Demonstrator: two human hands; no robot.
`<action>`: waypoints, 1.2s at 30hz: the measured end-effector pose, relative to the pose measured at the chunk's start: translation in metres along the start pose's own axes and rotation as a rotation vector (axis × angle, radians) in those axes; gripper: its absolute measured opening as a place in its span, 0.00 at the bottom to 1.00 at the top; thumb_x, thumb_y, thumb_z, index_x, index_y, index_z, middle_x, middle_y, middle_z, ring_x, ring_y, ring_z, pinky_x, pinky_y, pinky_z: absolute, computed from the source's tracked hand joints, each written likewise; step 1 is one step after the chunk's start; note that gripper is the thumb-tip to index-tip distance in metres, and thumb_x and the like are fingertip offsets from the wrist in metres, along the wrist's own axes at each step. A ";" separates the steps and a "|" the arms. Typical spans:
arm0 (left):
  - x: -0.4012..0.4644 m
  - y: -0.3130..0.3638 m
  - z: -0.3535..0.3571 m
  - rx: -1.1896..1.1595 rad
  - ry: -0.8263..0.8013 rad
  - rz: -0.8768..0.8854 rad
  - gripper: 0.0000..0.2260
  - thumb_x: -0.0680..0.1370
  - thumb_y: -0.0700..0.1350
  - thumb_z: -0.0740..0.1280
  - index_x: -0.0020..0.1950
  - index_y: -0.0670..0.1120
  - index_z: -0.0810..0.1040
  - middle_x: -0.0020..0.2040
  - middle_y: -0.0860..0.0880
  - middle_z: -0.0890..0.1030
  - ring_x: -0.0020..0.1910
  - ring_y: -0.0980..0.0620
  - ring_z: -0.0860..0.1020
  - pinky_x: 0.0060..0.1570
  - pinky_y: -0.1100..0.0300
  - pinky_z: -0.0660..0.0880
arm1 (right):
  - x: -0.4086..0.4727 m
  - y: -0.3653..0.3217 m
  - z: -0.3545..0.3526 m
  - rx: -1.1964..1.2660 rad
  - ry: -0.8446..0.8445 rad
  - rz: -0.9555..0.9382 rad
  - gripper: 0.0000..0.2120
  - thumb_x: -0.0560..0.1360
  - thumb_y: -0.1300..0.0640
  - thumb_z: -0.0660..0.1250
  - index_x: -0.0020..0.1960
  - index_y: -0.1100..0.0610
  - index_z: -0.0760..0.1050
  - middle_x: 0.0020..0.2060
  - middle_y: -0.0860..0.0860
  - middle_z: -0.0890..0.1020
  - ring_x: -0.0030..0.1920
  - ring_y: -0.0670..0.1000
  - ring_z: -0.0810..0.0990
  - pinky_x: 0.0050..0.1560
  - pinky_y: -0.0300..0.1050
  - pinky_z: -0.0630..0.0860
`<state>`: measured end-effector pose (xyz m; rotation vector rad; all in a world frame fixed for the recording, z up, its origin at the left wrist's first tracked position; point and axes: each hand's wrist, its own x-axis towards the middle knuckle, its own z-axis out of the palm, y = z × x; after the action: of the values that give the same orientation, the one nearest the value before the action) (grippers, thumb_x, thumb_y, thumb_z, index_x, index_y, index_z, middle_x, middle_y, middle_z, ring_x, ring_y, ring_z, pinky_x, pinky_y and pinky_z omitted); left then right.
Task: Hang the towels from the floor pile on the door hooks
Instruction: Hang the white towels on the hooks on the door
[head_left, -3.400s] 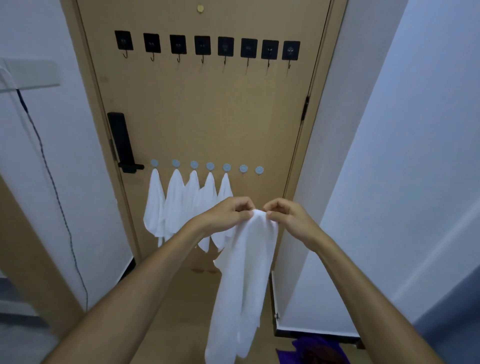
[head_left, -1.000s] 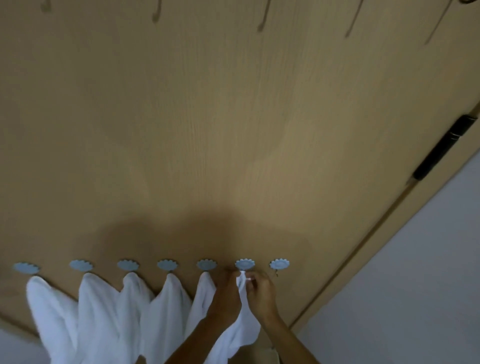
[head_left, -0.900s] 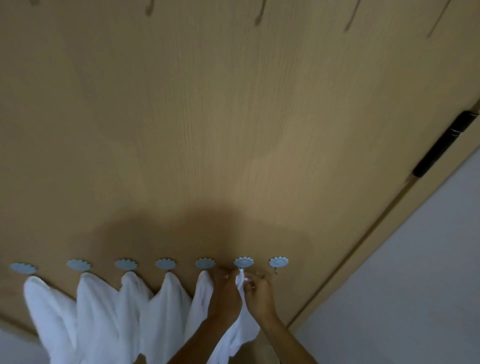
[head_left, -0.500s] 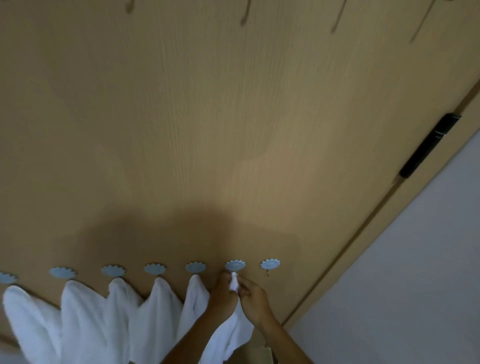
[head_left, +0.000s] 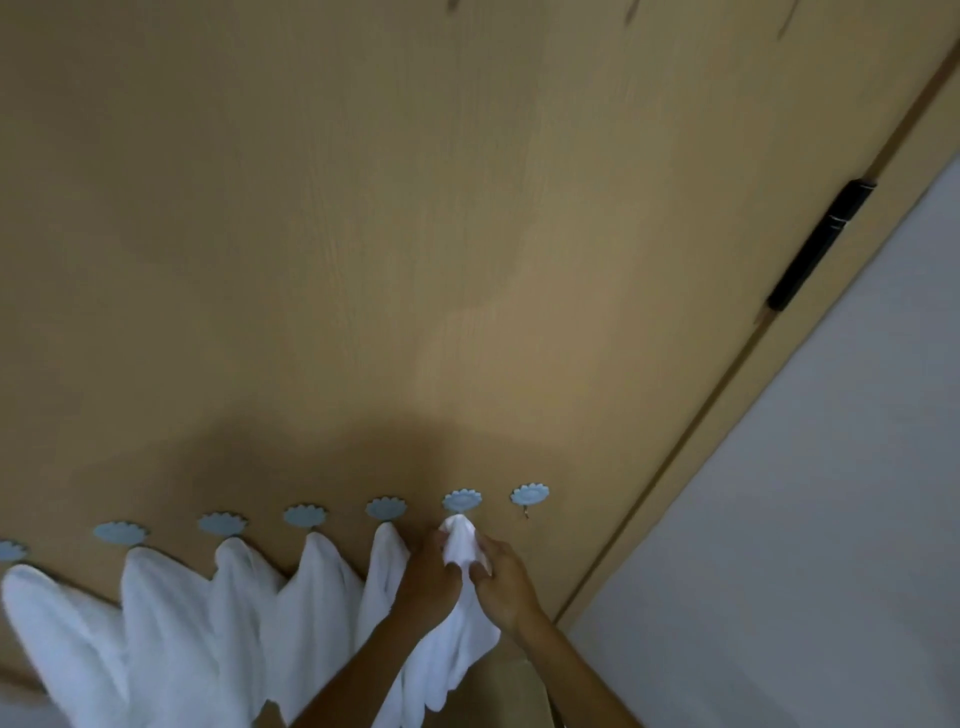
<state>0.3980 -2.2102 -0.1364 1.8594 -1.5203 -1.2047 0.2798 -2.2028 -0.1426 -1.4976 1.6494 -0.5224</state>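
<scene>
Door: I am facing the tan door (head_left: 415, 234) close up.
Hung towels: five are hanging (head_left: 171, 613) at left.
Towel: white towel (head_left: 460, 540) is touching the sixth hook (head_left: 462, 500).
Hands: left hand (head_left: 431, 577) and right hand (head_left: 501, 571) are together, pinching its top.

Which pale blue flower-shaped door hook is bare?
The rightmost pale blue flower-shaped hook: its small metal prong shows, with no white towel below, unlike the others.

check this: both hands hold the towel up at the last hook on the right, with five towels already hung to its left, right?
Not the last hook. In the head view both hands hold the towel at the second-to-last hook; the last hook is bare. The five towels are right.
</scene>
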 end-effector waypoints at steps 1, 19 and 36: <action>-0.004 -0.002 0.002 0.002 0.033 0.005 0.20 0.78 0.36 0.59 0.70 0.41 0.64 0.67 0.40 0.70 0.65 0.43 0.71 0.62 0.57 0.69 | -0.004 0.002 0.002 0.013 -0.003 0.017 0.22 0.81 0.55 0.57 0.73 0.56 0.61 0.71 0.52 0.68 0.70 0.50 0.67 0.67 0.37 0.61; -0.141 0.014 0.163 0.872 -0.504 0.547 0.21 0.79 0.44 0.59 0.71 0.45 0.64 0.71 0.46 0.65 0.70 0.47 0.64 0.67 0.54 0.62 | -0.220 0.153 -0.050 -0.321 0.126 0.326 0.21 0.79 0.50 0.56 0.71 0.55 0.66 0.72 0.56 0.64 0.71 0.59 0.63 0.69 0.51 0.63; -0.515 -0.005 0.377 1.168 -1.082 0.993 0.20 0.79 0.51 0.57 0.69 0.45 0.64 0.68 0.41 0.66 0.66 0.40 0.67 0.64 0.45 0.67 | -0.696 0.314 -0.023 -0.041 0.572 1.015 0.24 0.79 0.44 0.57 0.70 0.55 0.67 0.69 0.58 0.68 0.68 0.59 0.66 0.68 0.55 0.64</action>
<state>0.0791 -1.6578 -0.1596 0.2826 -3.6077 -0.7659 0.0331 -1.4803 -0.1645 -0.3658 2.5760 -0.3354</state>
